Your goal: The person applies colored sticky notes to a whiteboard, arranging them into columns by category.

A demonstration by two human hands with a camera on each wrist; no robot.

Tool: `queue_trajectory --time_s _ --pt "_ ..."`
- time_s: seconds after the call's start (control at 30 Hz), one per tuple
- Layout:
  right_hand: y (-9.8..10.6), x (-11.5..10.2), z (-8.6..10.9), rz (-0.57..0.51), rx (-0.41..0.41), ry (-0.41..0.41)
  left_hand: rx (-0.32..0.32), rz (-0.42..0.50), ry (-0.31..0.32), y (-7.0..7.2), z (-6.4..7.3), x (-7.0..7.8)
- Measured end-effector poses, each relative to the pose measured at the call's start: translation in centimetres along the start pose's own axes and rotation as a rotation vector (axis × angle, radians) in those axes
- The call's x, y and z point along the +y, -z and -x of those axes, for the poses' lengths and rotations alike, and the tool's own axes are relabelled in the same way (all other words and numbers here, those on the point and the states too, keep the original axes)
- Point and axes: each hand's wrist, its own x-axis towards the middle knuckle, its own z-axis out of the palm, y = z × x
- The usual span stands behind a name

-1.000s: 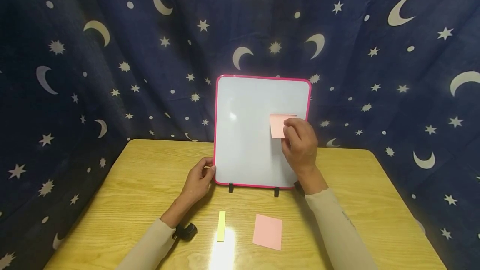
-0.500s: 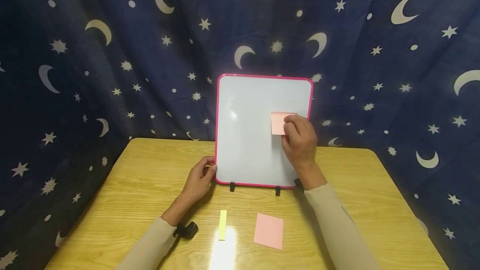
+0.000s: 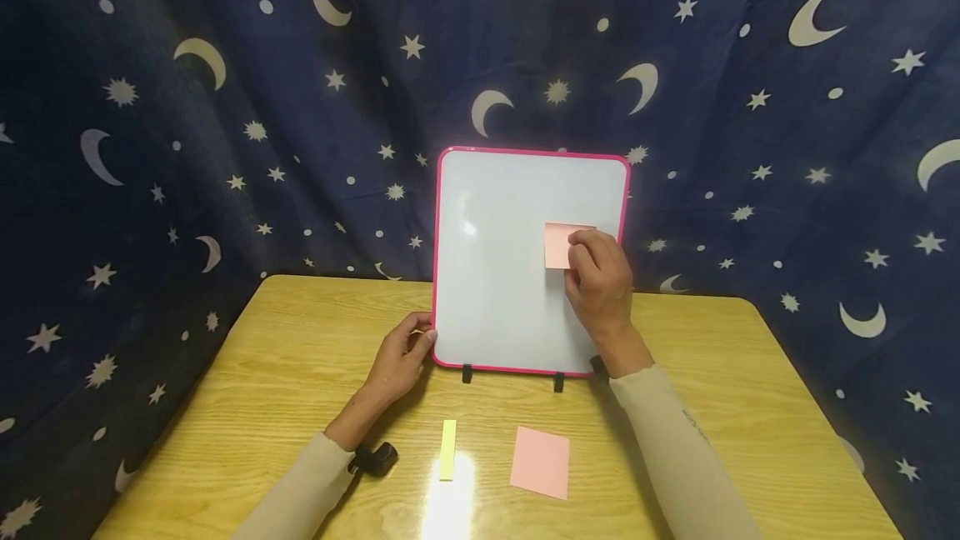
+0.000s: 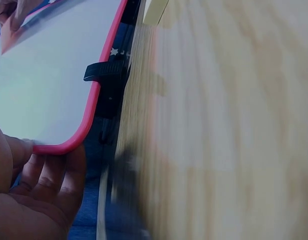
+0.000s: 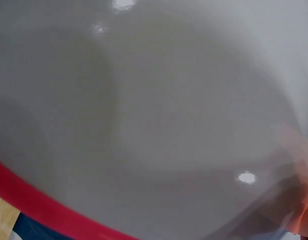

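A pink-framed whiteboard stands upright on small black stand feet. With thumb and fingers, my left hand grips its lower left edge; in the left wrist view the thumb lies on the front and the fingers go behind the frame. My right hand pinches a pink sticky note by its right part, close against the board's right half. The note's right side is hidden by the fingers. In the right wrist view a blurred corner of the note shows by the board surface.
On the wooden table in front of the board lie a narrow yellow sticky strip and a pink square sticky note. Behind hangs a dark blue curtain with moons and stars. A black wrist camera sits under the left wrist.
My right hand and the pink note have risen slightly against the board. The left hand keeps its grip; the whole view shifts a little.
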Motion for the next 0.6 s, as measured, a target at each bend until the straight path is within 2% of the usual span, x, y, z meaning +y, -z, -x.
queue_trajectory --time_s 0.6 --pt "-0.12 0.05 0.24 0.000 -0.016 -0.018 -0.004 -0.010 0.009 0.13 0.15 0.22"
